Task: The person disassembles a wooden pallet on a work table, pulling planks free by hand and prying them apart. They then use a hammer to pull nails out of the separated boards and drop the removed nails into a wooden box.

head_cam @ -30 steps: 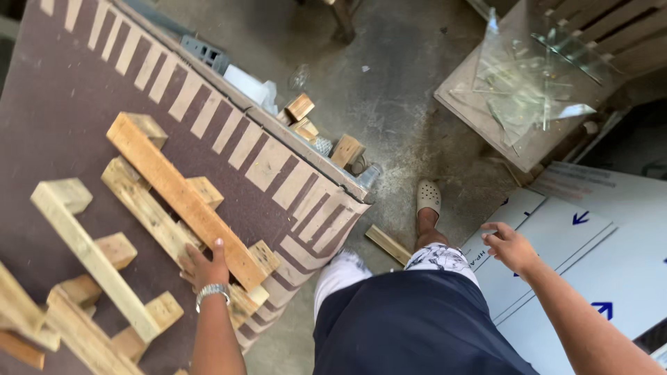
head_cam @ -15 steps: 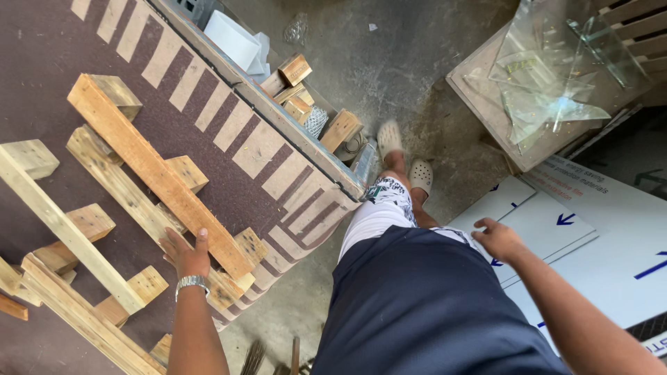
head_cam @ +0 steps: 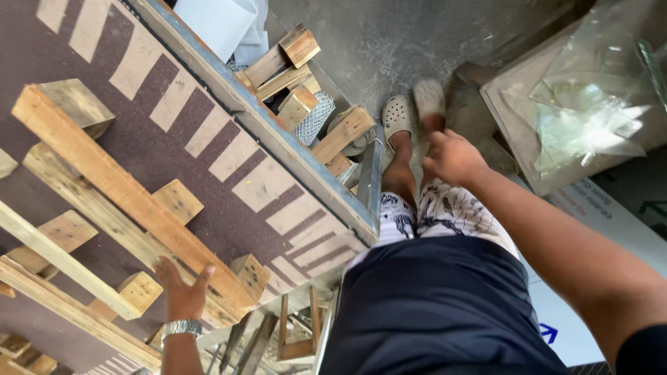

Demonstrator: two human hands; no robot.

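Head view, nearest: the left hand (head_cam: 182,295), a watch at its wrist, lies flat with fingers spread on the near end of the long plank (head_cam: 132,201); it presses rather than grasps, nothing closed in it.
Right hand: the right hand (head_cam: 451,158) hangs loosely curled over the floor, above the feet, holding nothing.
Plank's lie: it runs up and to the left away from the left hand, long axis diagonal across the brown striped tabletop (head_cam: 229,173), resting on small wooden blocks (head_cam: 179,201).
Nearer hand: the left, touching; the right is well apart, beyond the table's edge.
Neighbours: parallel slats (head_cam: 66,260) just beside the plank on the left.
Edges and room: the table's metal rim (head_cam: 306,170) runs diagonally just right of the plank's near end; bare tabletop lies between.
Farther off: offcut blocks (head_cam: 299,76) heaped below the rim, and clear plastic sheeting (head_cam: 590,111) on a board.
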